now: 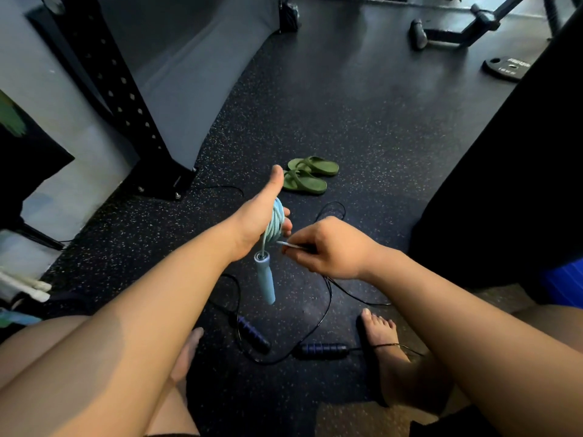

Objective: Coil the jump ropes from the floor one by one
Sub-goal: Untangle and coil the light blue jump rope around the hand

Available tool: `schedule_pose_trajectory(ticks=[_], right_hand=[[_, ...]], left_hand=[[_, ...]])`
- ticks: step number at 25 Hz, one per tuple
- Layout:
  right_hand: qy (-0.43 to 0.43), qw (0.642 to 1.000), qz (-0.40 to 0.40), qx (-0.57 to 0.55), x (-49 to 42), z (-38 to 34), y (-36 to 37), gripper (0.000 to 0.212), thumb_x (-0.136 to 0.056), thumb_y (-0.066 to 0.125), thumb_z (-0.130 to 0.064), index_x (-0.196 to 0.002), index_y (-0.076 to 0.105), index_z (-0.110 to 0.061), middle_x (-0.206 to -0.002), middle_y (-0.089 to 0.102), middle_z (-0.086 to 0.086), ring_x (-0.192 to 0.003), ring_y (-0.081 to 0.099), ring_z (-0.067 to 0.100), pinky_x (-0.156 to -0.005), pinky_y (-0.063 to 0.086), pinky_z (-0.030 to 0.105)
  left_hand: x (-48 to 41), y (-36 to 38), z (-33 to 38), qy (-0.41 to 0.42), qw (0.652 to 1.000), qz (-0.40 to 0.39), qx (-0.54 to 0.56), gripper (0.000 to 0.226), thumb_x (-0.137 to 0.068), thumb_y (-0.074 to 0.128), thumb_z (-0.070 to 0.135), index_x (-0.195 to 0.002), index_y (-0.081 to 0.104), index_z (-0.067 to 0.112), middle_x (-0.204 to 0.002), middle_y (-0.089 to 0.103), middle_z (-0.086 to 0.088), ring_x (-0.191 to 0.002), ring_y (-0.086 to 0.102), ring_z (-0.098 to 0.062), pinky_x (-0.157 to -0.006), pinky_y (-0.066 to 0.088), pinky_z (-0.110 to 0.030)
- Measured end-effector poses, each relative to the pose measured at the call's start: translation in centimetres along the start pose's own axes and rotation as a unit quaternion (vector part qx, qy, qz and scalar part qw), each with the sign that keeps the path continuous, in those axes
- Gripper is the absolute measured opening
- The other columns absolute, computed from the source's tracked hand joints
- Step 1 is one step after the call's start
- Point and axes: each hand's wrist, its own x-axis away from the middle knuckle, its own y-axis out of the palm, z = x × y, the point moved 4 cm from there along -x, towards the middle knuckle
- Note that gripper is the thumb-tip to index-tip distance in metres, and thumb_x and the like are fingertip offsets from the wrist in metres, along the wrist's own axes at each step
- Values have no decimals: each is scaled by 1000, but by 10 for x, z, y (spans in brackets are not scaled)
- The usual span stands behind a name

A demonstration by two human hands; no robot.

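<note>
Head view: the blue jump rope (273, 223) is gripped, coiled, in the left hand (260, 214) just nearer than the green sandals (307, 175), its apparent loose end pinched by the right hand (329, 249). Securing that end is called for next.

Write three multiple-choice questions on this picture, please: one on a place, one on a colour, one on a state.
1. Where are the green sandals? A on the floor; B on a shelf; C on the feet.
2. What colour is the coiled rope in the left hand? A red; B light blue; C yellow.
3. How does the black rope lie? A hung up; B coiled; C loose on the floor.
Answers: 1 A, both rest on the floor; 2 B, it and its hanging handle are light blue; 3 C, its cord sprawls uncoiled.
</note>
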Motion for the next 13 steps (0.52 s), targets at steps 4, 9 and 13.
schedule_pose_trajectory(ticks=[4,9,13], right_hand=[[-46,995,60,66,2,-5,-12,11,-88,69,-38,-94,75,-31,-84,71,-10,-71,66,11,-60,53,36],[-33,994,89,-49,0,3,-15,24,-77,86,-36,-87,69,-22,-91,62,-11,-79,62,7,-67,52,34],[88,975,96,-180,3,19,-13,33,-72,91,-33,-92,70,-16,-66,64,-20,-57,53,2,-55,37,16]], left_hand=[[-3,6,-12,-40,994,-42,-97,119,-61,29,106,-126,69,14,-122,73,-6,-123,61,-19,-113,35,-41],[9,20,-14,-27,978,-150,-142,116,-63,11,103,-102,77,16,-93,73,-17,-94,69,-29,-101,47,-38],[20,25,-8,-45,963,-246,-104,108,-61,-1,97,-55,63,10,-55,53,-10,-61,58,-26,-81,48,-36]])
